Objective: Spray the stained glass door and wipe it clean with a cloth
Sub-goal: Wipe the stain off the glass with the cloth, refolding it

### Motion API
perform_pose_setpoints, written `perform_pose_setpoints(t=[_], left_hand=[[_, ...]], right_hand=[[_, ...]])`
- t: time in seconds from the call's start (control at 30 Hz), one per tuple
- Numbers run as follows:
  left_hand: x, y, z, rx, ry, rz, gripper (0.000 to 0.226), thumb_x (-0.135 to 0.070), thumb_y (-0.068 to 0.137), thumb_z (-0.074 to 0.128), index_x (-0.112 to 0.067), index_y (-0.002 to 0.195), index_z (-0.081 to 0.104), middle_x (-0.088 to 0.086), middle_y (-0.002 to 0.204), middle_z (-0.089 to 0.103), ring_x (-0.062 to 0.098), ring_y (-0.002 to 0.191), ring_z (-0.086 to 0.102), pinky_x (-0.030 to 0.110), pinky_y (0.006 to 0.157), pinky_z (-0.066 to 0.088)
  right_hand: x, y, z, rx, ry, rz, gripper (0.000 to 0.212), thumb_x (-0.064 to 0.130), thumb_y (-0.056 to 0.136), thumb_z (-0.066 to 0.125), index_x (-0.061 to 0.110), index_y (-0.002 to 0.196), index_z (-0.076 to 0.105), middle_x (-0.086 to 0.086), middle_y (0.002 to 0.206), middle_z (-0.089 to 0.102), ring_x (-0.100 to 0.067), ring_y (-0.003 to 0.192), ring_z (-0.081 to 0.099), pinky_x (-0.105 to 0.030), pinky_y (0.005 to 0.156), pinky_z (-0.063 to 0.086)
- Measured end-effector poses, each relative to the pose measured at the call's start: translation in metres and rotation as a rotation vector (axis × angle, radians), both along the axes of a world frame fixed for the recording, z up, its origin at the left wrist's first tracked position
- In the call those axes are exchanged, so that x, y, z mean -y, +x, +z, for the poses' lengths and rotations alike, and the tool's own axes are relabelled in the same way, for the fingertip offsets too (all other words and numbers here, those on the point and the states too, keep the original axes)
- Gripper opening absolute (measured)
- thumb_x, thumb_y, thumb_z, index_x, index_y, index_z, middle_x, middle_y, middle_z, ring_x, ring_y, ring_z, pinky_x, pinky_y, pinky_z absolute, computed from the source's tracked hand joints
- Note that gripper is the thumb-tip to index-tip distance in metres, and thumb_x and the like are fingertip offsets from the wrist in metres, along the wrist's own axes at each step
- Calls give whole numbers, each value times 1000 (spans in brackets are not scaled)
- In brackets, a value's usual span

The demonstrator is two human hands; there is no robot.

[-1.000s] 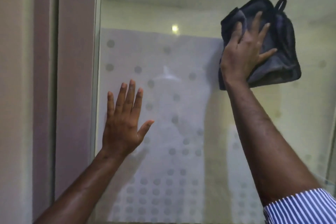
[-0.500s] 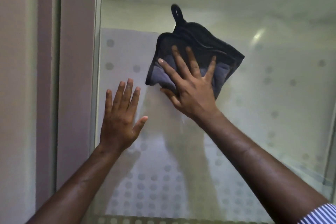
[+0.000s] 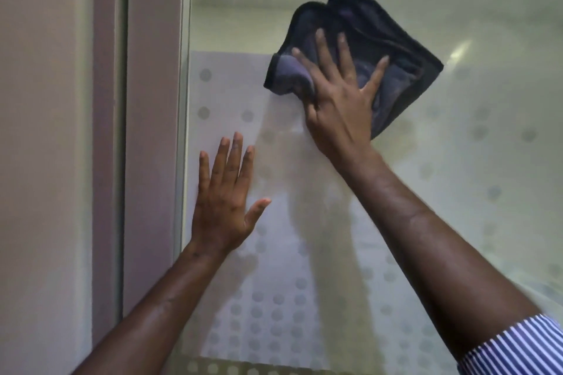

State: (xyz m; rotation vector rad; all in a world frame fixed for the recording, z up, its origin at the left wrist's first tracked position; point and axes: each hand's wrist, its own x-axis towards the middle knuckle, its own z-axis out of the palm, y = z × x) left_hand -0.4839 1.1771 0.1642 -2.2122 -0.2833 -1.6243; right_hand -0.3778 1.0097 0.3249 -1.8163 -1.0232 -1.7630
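Against the upper middle of the tall frosted glass door (image 3: 457, 192), patterned with grey dots, the right hand (image 3: 338, 100) presses a dark grey folded cloth with a black hanging loop (image 3: 380, 49), fingers spread wide over the fabric while the thumb tucks under its lower left fold. Part of the cloth lies hidden beneath the palm. Lower and to the left, the left hand (image 3: 224, 201) rests flat on the glass, fingers close together and thumb out, holding nothing. A blue-and-white striped sleeve (image 3: 515, 347) is cut off at the bottom right corner. Reflections blur the glass, so stains cannot be made out, and no writing is legible anywhere.
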Motion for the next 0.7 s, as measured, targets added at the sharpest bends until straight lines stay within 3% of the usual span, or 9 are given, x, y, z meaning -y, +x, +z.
perform_pose_setpoints(t=[0.13, 0.23, 0.3, 0.4, 0.53, 0.6, 0.7], left_hand=[[0, 0, 1, -9, 7, -25, 82, -63, 103, 17, -5, 161, 20, 20, 170, 11, 38, 159, 9, 66, 125, 10], [0, -2, 0, -24, -11, 8, 78, -58, 103, 24, -7, 162, 18, 19, 171, 10, 36, 159, 7, 63, 126, 8], [1, -2, 0, -21, -6, 18, 76, -55, 104, 29, -7, 162, 17, 19, 171, 9, 36, 159, 6, 62, 127, 6], [1, -2, -1, -5, -10, -8, 74, -50, 103, 31, -7, 162, 17, 18, 171, 10, 35, 159, 6, 62, 127, 7], [1, -1, -1, 15, -18, -42, 73, -50, 104, 28, -6, 161, 18, 19, 171, 10, 35, 159, 7, 64, 125, 9], [1, 0, -1, 6, -21, -47, 75, -55, 104, 20, -6, 162, 18, 18, 171, 8, 36, 159, 6, 65, 125, 8], [2, -1, 0, -8, -21, -69, 83, -63, 103, 10, -4, 161, 19, 20, 171, 9, 37, 159, 7, 65, 125, 7]], right_hand=[[13, 5, -66, 116, -197, -7, 52, 45, 106, 43, 38, 157, 36, 2, 170, 24, -25, 158, 17, -79, 115, 0], [42, 24, -105, 91, -194, -62, 48, 44, 106, 44, 37, 153, 43, -1, 162, 41, -29, 153, 32, -78, 115, 2], [63, 33, -108, 46, -132, -90, 46, 45, 108, 35, 36, 152, 46, -2, 161, 44, -31, 150, 38, -79, 115, 5], [81, 42, -81, -96, 56, -75, 47, 46, 109, 31, 40, 155, 40, 4, 168, 28, -25, 157, 22, -78, 115, 0], [81, 42, -10, -295, 403, -22, 56, 28, 102, 38, 46, 155, 33, 12, 171, 17, -19, 159, 11, -82, 112, -1], [68, 34, 20, -318, 456, -6, 61, 26, 97, 36, 46, 155, 32, 11, 171, 15, -20, 159, 10, -82, 111, -3], [38, 16, 37, -246, 365, -19, 56, 40, 99, 31, 45, 155, 33, 9, 171, 16, -21, 159, 12, -83, 110, -2]])
